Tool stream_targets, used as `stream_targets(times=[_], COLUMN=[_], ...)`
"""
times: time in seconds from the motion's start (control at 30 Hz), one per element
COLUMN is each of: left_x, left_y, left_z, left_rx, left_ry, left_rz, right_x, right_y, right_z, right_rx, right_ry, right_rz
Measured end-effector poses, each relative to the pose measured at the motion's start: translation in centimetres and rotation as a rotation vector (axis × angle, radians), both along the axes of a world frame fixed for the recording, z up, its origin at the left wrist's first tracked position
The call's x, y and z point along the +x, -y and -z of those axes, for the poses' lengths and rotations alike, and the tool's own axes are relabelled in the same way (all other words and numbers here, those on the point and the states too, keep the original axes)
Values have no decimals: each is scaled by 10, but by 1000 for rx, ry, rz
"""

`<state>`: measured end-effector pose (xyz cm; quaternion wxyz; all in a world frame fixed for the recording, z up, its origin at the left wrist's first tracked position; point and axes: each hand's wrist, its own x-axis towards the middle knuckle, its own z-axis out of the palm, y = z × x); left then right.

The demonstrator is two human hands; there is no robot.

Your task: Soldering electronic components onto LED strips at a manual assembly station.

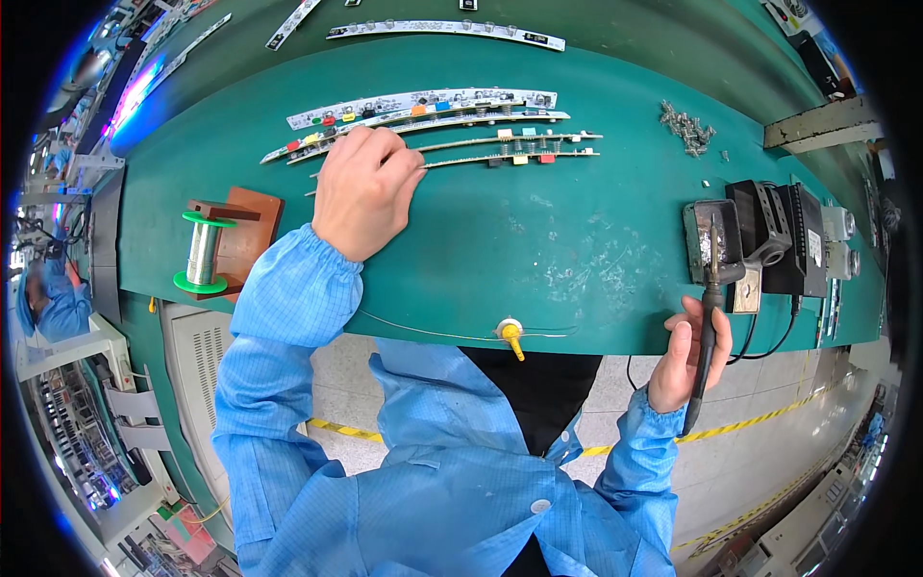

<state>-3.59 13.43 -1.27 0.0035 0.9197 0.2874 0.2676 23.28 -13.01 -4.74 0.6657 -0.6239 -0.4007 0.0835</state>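
My left hand (363, 190) is closed over the near end of the long, narrow circuit boards, its fingertips mostly hidden. The nearest circuit board (567, 154) stands on edge and runs out to the right from under my fingers, with small coloured and dark parts along it. Behind it stand more strips, among them a white circuit board (385, 104). In my right hand (681, 354) is a soldering iron (709, 332), held by its dark handle. Its metal tip points away from me, over a small dark tray (692, 258) on the right of the bench.
A solder wire spool (203, 252) with green rims sits on a brown stand at the left. A yellow-tipped piece (512, 337) with thin wire lies by the front edge. Small metal parts (686, 129) are heaped at the back right, near a black soldering station (800, 240).
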Motion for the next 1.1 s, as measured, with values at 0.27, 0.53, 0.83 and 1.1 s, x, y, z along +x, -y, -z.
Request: stream_targets(times=[0.27,0.53,0.83,1.1], left_x=[-4,9,41,30], left_y=[14,73,123,137], left_z=[-25,-64,-23,-15], left_rx=[-90,-1278,-1725,-1227], left_ry=[162,1016,1001,341], left_rz=[136,181,-69,230], right_x=[-1,-12,-36,-14], right_y=[0,3,-19,-25], right_z=[-1,-6,-43,-28], right_rx=[-12,72,-87,-147], right_ry=[-8,161,604,485], right_rz=[10,7,-319,-388])
